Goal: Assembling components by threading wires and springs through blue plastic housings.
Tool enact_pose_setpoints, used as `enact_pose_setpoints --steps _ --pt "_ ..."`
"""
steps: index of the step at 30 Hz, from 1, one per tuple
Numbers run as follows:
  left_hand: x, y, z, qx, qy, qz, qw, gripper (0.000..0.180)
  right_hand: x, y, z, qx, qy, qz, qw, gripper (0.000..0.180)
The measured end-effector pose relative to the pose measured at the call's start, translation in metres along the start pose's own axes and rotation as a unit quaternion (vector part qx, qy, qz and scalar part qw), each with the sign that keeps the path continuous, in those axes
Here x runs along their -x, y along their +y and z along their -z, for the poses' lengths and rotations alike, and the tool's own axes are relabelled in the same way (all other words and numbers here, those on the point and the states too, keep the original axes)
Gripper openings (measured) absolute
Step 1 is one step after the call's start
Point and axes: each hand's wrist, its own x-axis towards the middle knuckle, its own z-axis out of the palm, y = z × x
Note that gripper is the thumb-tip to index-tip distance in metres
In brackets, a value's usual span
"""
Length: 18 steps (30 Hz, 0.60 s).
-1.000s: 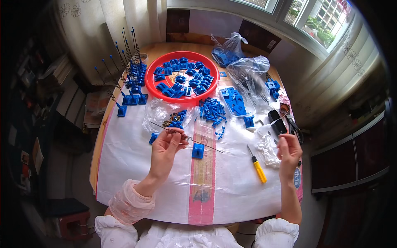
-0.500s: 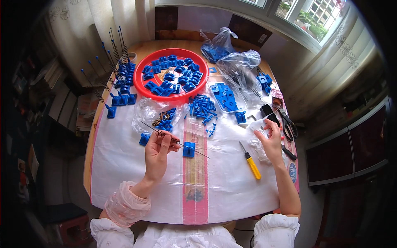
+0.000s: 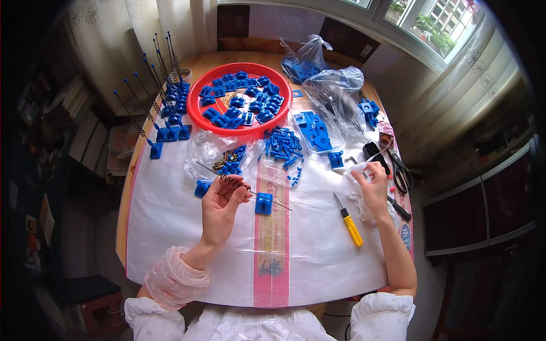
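My left hand [image 3: 222,210] is closed around a thin dark metal rod with a coil spring [image 3: 232,182] on it. The rod slants down to the right and crosses over a blue plastic base [image 3: 263,203] on the table. At the right, my right hand [image 3: 375,190] has thumb and fingertips bent together on a white, crumpled, tissue-like piece [image 3: 357,196]. Just left of that hand lies a yellow-handled screwdriver [image 3: 351,227]. Another blue base [image 3: 202,188] sits beyond my left hand.
A red round tray [image 3: 196,116] holds several blue parts. Blue pegs [image 3: 281,145] lie in a heap before it. Finished-looking bases with springs and rods [image 3: 168,133] stand far left. A clear box [image 3: 335,149] holds flat blue pieces. Black scissors [image 3: 402,173] lie at the right edge.
My right thumb and fingertips have drawn closer together at the white piece. My left hand keeps its hold on the rod and spring. The whole view has shifted slightly.
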Motion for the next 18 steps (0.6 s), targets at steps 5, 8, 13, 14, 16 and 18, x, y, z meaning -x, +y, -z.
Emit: enact_pose_setpoints --steps 5,8,13,14,16,18 --pt "0.002 0.001 0.004 -0.014 0.007 -0.007 1.0 0.02 0.007 -0.041 0.015 -0.165 -0.037 -0.018 0.985 0.017" --pt "0.001 0.0 0.006 -0.012 0.009 -0.03 0.999 0.018 0.026 -0.067 0.028 -0.307 -0.09 -0.04 0.947 0.018" --pt "0.0 0.001 0.004 -0.013 0.01 -0.062 0.998 0.018 0.058 -0.072 0.037 -0.373 -0.177 -0.077 0.908 0.019" --pt "0.001 0.002 0.005 -0.015 0.008 -0.072 0.997 0.018 0.06 -0.071 0.038 -0.394 -0.185 -0.089 0.896 0.021" --pt "0.002 0.003 0.006 -0.017 -0.001 -0.092 0.996 0.018 0.061 -0.065 0.037 -0.423 -0.186 -0.099 0.881 0.025" --pt "0.001 0.002 0.006 -0.024 0.01 -0.117 0.993 0.017 0.061 -0.051 0.034 -0.441 -0.172 -0.095 0.876 0.03"
